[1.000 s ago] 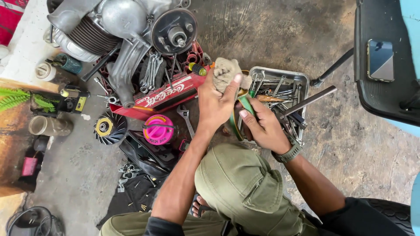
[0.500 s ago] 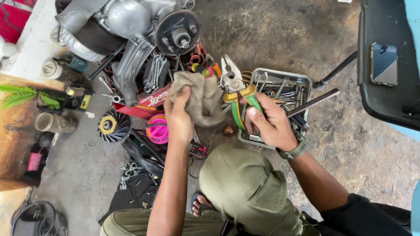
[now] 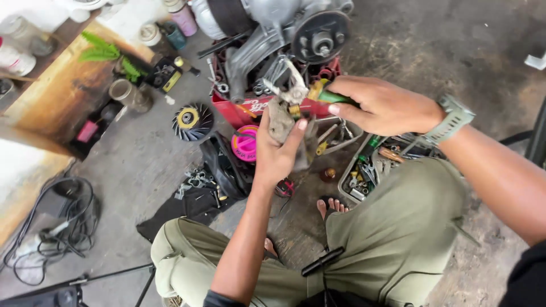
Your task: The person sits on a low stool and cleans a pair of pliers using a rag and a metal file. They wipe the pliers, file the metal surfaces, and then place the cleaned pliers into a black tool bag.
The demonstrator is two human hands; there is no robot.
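My right hand point(image 3: 382, 105) grips the green and yellow handles of a pair of pliers point(image 3: 296, 90), whose metal jaws point left. My left hand point(image 3: 277, 153) holds a dirty grey rag point(image 3: 281, 118) pressed against the pliers just below the jaws. Both hands are raised over a red crate point(image 3: 242, 111) full of wrenches. A watch sits on my right wrist. My knees in olive trousers fill the lower frame.
A grey engine point(image 3: 278, 23) stands behind the crate. A metal tray of tools point(image 3: 364, 170) lies by my right knee. A pink round lid point(image 3: 246, 145), a black finned wheel point(image 3: 192, 121), black cloth with small parts point(image 3: 190, 199) and coiled cables point(image 3: 57, 222) lie on the concrete floor.
My view swung left and lower. The rag, held away from the pliers half a second ago, is back against them, and my right hand has turned the pliers to point left.
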